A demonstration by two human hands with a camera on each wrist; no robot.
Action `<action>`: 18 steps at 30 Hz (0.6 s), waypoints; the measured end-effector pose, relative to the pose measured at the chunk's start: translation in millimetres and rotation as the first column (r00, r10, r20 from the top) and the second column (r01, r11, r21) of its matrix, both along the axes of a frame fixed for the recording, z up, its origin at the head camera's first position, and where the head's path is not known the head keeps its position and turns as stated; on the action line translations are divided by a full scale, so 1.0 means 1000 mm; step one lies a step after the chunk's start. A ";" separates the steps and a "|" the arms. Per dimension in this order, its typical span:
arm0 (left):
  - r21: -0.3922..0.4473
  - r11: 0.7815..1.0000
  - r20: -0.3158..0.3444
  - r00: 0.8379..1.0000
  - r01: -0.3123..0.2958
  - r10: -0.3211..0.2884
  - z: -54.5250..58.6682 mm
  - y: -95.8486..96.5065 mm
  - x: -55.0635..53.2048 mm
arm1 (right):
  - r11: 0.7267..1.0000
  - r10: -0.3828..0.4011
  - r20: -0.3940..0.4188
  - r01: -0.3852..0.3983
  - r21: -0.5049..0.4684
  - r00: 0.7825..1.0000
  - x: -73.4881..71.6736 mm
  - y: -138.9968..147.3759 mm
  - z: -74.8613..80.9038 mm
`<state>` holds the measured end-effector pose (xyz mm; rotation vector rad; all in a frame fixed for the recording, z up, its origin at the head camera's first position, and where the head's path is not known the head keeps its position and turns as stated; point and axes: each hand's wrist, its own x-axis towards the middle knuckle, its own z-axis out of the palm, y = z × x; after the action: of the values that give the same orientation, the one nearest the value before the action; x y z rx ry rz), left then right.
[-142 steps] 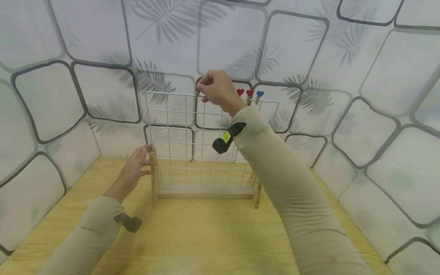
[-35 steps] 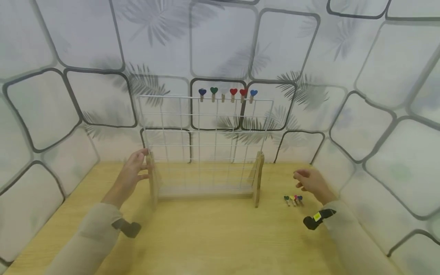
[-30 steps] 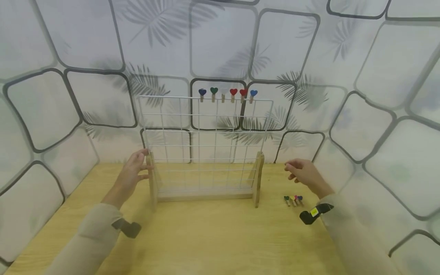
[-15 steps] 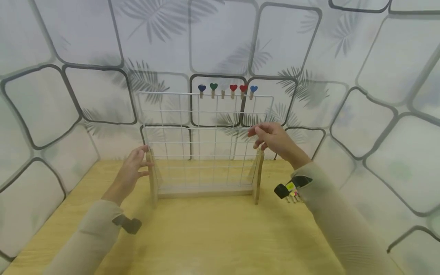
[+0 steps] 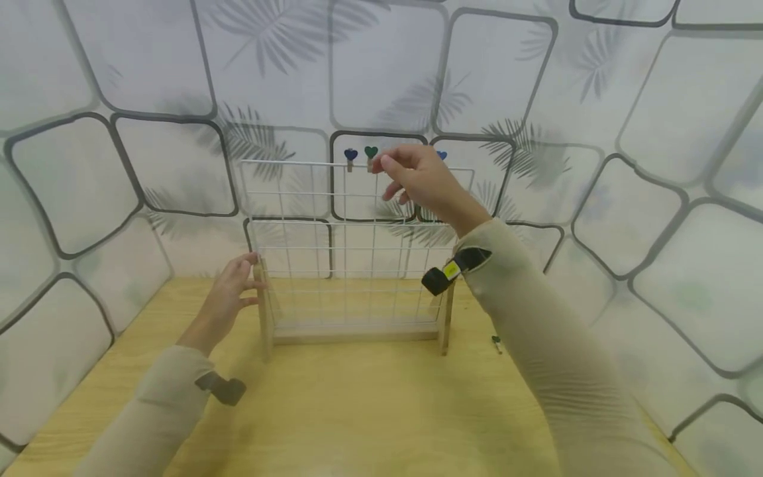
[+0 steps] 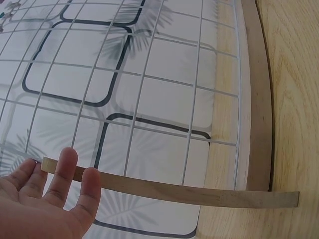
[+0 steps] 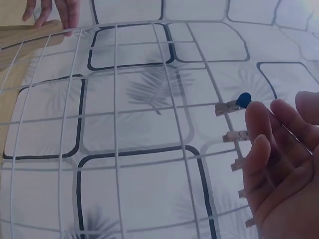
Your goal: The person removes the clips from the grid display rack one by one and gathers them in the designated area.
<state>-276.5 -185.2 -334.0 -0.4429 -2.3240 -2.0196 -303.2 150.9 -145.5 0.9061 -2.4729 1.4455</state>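
A white wire grid rack [image 5: 357, 248] stands on wooden side posts [image 6: 189, 193]. My left hand [image 5: 229, 291] rests its fairly straight fingers against the left post, with two fingertips over the wood in the left wrist view. Small wooden clothespins with coloured hearts are clipped along the rack's top wire, among them a dark blue one [image 5: 350, 159] and a green one [image 5: 371, 158]. My right hand [image 5: 423, 179] is at the top wire beside the green one, thumb and fingers pinched round a clothespin that they hide. It covers the white and red ones in the head view.
A green heart clothespin [image 5: 497, 343] lies on the wooden table [image 5: 357, 411] right of the rack; my right sleeve [image 5: 530, 318] covers the others there. A patterned cloth wall [image 5: 387, 73] rises close behind and on both sides.
My right hand has come from over the loose clothespins at the right up and left to the top wire. Since the oldest frame, more clothespins are clipped there. My left hand stays put.
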 end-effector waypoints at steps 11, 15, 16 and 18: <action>-0.002 1.000 -0.008 1.000 0.001 -0.002 0.001 0.002 -0.001 | 0.947 -0.193 -0.070 0.204 0.249 0.979 -0.019 -0.041 0.038; -0.006 1.000 -0.009 1.000 0.001 -0.001 0.001 0.001 -0.001 | 0.865 -0.223 -0.089 0.239 0.442 0.971 -0.022 -0.047 0.045; -0.007 1.000 -0.008 1.000 0.001 -0.001 0.001 0.001 -0.001 | 0.847 -0.223 -0.096 0.242 0.473 0.970 -0.022 -0.049 0.045; -0.011 1.000 -0.008 1.000 -0.002 0.002 0.001 0.001 0.000 | 0.825 -0.230 -0.103 0.250 0.507 0.968 -0.022 -0.051 0.045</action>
<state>-276.5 -184.3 -332.8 -0.4475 -2.3306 -2.0017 -325.1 100.0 -100.2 0.6395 -2.8730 0.6782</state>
